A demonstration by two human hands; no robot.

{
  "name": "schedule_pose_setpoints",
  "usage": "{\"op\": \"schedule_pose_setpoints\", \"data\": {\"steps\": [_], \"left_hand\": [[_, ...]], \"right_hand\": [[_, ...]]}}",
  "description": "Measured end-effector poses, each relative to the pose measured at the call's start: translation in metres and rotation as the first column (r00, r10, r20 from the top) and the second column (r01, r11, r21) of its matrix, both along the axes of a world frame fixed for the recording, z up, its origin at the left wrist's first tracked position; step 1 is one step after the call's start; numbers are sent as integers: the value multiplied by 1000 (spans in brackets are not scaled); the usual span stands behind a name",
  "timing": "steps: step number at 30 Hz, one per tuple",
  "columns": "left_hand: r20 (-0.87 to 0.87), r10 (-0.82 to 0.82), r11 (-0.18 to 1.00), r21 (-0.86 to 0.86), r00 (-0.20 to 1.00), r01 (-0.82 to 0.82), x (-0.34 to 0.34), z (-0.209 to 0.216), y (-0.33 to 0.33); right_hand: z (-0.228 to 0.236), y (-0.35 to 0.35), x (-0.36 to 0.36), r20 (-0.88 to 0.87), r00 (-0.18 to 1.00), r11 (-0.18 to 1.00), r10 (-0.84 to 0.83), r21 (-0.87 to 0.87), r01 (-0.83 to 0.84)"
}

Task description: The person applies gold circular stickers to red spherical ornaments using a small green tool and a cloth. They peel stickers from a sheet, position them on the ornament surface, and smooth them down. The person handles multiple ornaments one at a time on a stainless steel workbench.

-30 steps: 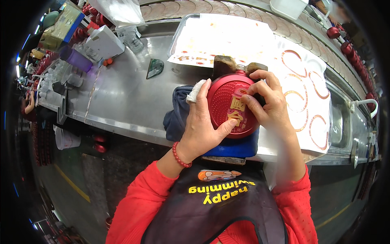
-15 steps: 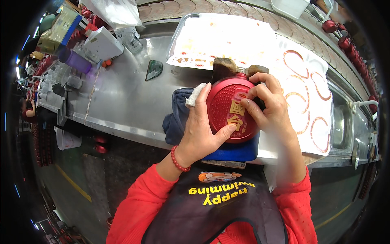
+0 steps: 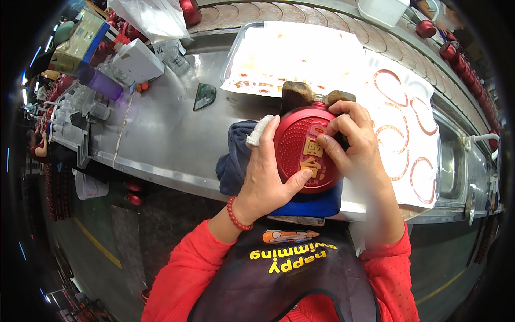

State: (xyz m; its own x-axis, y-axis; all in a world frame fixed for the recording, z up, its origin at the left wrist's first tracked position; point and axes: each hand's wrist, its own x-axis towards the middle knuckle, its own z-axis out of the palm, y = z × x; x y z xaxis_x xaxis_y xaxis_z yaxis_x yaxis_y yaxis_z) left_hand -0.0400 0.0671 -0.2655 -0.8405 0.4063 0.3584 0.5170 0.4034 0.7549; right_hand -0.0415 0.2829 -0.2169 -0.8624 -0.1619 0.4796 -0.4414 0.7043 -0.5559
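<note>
A round, flat red bottle (image 3: 287,137) lies with its dotted face up and its neck pointing away from me. Raised gold characters (image 3: 311,155) and a small red oval emblem run down the right part of that face. My left hand (image 3: 268,172) cups the bottle's left side, thumb pressed on the lowest gold character. A white cloth scrap (image 3: 259,130) is by its fingertips. Curled over the upper right, my right hand (image 3: 351,134) has its thumb and index finger pressed together beside the emblem. Dark worn blocks (image 3: 296,95) flank the neck, and blue cloth (image 3: 314,203) lies beneath.
White sheets (image 3: 300,48) with gold and red decals lie behind the bottle; curved red strips (image 3: 424,180) are on the right. A dark green glass piece (image 3: 204,96) lies left on the metal bench (image 3: 161,134). Beyond runs a slatted conveyor (image 3: 247,12); a sink (image 3: 456,161) is far right.
Both hands stay at the bottle, with only a slight shift of the right fingers. Another red bottle has appeared on the conveyor at the upper left, and those at the upper right have shifted left.
</note>
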Motion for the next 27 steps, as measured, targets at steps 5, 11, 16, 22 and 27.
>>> {"op": "schedule_pose_setpoints", "data": {"steps": [5,11,16,22,27], "left_hand": [[16,-8,1000,12,1000,8,0,2,1],[12,-16,998,59,1000,15,-2,-1,3],[28,-11,998,65,1000,9,-2,-3,4],[19,-16,998,62,1000,15,-3,-3,2],[86,-37,988,153,996,23,-8,-3,3]], "right_hand": [[-2,2,3,-166,975,987,-148,41,157],[-7,2,31,-115,991,972,-61,220,85],[-11,2,35,-44,995,958,-88,270,97],[-13,8,36,-52,993,961,-106,251,115],[-11,5,47,-51,995,961,-81,261,92]]}}
